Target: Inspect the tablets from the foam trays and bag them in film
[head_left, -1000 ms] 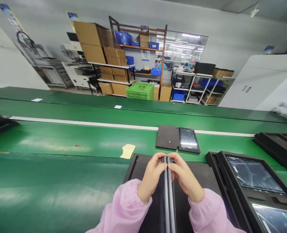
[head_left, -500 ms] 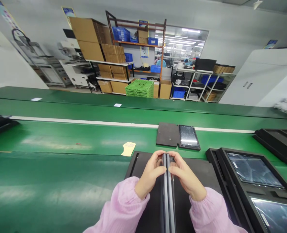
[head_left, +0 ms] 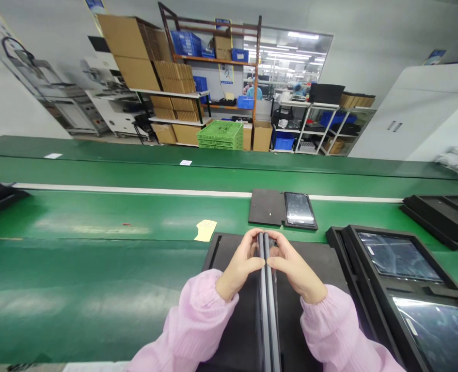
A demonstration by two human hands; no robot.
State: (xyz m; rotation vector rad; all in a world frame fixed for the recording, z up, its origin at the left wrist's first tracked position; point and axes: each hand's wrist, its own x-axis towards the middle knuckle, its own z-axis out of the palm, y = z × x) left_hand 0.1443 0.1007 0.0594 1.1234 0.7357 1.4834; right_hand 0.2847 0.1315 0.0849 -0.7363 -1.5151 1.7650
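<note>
Two thin slabs that look like tablets stand on edge, face to face, over a black foam tray [head_left: 317,253]. My left hand [head_left: 238,266] grips the left tablet [head_left: 265,310] near its far end, thumb along the top edge. Opposite it, my right hand [head_left: 296,268] is closed on the right tablet [head_left: 272,315] in the same manner. Clear film shows at the sides of the pair. Both thumbs almost meet over the narrow gap. The lower edges of the slabs are hidden, so I cannot tell whether they touch the tray.
At right, a black foam tray [head_left: 387,289] holds two film-covered tablets. A tablet [head_left: 299,209] lies beside a dark flat panel [head_left: 266,207] farther back on the green belt [head_left: 97,263]. A torn yellow paper [head_left: 205,230] lies left of them. More black trays [head_left: 441,217] sit far right.
The view has tilted down slightly, bringing a strip beyond the belt's near edge into sight at lower left. Both hands keep the same hold on the two tablets.
</note>
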